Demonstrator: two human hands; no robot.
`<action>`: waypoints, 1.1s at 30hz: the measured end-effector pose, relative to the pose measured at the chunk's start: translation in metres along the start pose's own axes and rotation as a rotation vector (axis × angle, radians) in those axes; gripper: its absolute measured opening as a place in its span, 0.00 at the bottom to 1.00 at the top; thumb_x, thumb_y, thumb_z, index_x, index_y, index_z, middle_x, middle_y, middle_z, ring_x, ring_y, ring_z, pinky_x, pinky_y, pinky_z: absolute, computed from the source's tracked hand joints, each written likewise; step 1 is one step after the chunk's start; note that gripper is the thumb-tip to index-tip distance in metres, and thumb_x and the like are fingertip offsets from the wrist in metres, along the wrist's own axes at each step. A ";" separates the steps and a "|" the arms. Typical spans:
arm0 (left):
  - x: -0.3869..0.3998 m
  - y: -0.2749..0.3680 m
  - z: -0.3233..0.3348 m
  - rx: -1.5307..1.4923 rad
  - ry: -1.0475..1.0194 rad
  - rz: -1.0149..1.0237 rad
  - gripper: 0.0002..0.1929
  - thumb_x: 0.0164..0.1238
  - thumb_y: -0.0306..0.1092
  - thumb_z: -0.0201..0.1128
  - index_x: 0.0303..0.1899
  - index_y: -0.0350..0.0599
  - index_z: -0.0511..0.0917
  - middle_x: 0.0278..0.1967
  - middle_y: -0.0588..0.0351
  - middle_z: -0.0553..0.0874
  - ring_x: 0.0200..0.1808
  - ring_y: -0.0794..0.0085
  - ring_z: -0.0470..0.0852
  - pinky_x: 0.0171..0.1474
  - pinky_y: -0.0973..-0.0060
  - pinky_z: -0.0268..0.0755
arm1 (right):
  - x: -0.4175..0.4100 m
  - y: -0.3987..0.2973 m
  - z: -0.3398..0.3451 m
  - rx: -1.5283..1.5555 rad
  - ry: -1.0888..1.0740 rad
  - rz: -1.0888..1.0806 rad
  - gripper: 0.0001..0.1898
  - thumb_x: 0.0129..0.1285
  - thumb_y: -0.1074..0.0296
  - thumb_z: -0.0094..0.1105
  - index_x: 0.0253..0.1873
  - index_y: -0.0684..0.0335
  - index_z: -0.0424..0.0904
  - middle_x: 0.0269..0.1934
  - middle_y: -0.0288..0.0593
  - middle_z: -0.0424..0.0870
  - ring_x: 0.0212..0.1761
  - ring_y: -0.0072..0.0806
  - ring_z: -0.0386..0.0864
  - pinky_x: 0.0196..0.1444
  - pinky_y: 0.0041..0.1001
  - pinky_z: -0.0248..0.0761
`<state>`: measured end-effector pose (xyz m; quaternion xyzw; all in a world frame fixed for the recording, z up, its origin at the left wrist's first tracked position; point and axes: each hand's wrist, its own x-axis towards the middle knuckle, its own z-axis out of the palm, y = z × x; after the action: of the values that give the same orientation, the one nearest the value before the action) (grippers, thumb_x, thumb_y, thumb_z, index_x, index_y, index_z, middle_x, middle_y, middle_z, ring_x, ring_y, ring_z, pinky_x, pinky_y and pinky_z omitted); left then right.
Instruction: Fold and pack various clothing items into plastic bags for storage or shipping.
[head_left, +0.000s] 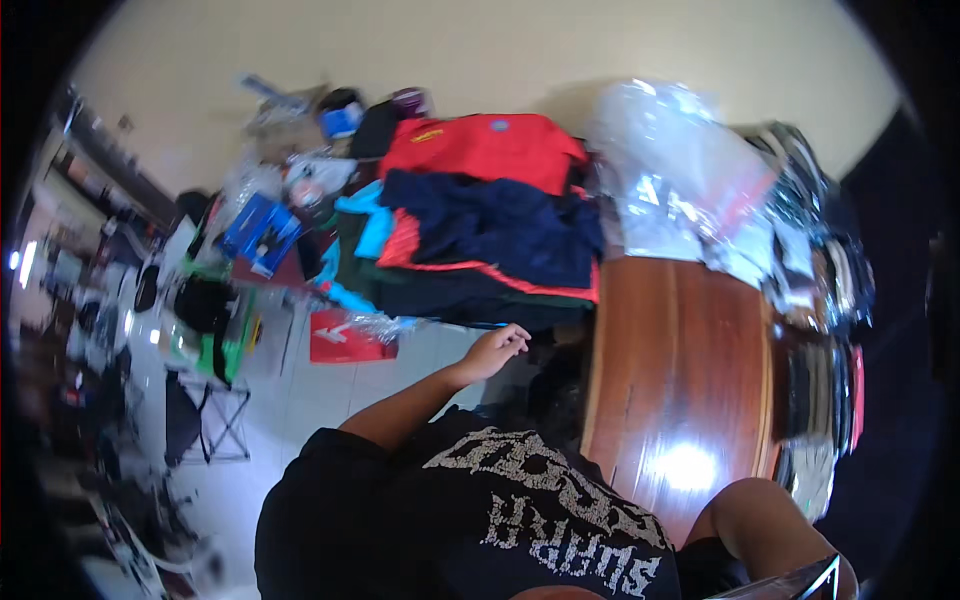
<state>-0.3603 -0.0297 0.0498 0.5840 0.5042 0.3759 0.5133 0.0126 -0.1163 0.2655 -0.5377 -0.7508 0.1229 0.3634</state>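
My left hand (495, 352) is in front of the near edge of a pile of clothes, its fingers loosely bent and slightly apart, with nothing seen in it. The pile holds a red shirt (480, 146), a dark navy garment (495, 217) with red-orange cloth below it, and light blue cloth (375, 232) at its left side. My right arm bends at the lower right, and the hand itself is out of view. Close to that arm, a shiny dark item with a white mark (802, 581) cuts into the bottom edge; what holds it cannot be seen.
Clear plastic bags (667, 172) lie at the back right of a brown wooden table (675, 360). Folded clothes (817, 390) are stacked beyond its right edge. A blue package (262, 232) is left of the pile. A red box or bag (349, 341) and a folding stand (217, 424) are farther left.
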 end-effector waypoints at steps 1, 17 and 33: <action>-0.015 -0.006 -0.012 0.002 0.023 0.017 0.10 0.76 0.34 0.56 0.51 0.41 0.78 0.39 0.55 0.87 0.40 0.73 0.85 0.46 0.75 0.75 | 0.002 0.002 0.009 -0.015 -0.016 -0.030 0.15 0.68 0.65 0.50 0.53 0.70 0.73 0.52 0.50 0.76 0.54 0.40 0.75 0.60 0.37 0.65; 0.006 0.031 -0.163 0.753 0.625 0.513 0.11 0.61 0.31 0.64 0.46 0.50 0.79 0.47 0.57 0.80 0.49 0.60 0.79 0.47 0.63 0.67 | 0.301 -0.083 0.259 0.157 -0.219 -0.717 0.15 0.63 0.78 0.56 0.55 0.69 0.73 0.52 0.52 0.76 0.58 0.47 0.73 0.64 0.37 0.64; 0.067 0.019 -0.208 0.450 0.246 -0.007 0.16 0.63 0.44 0.65 0.43 0.43 0.77 0.36 0.49 0.82 0.40 0.53 0.83 0.42 0.58 0.75 | 0.401 0.053 0.485 -0.394 -0.529 -0.204 0.30 0.67 0.47 0.60 0.71 0.50 0.68 0.71 0.45 0.70 0.69 0.55 0.68 0.67 0.54 0.64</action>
<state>-0.5414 0.0817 0.1029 0.6316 0.6358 0.3208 0.3066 -0.3417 0.3641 0.0584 -0.4691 -0.8783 0.0739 0.0556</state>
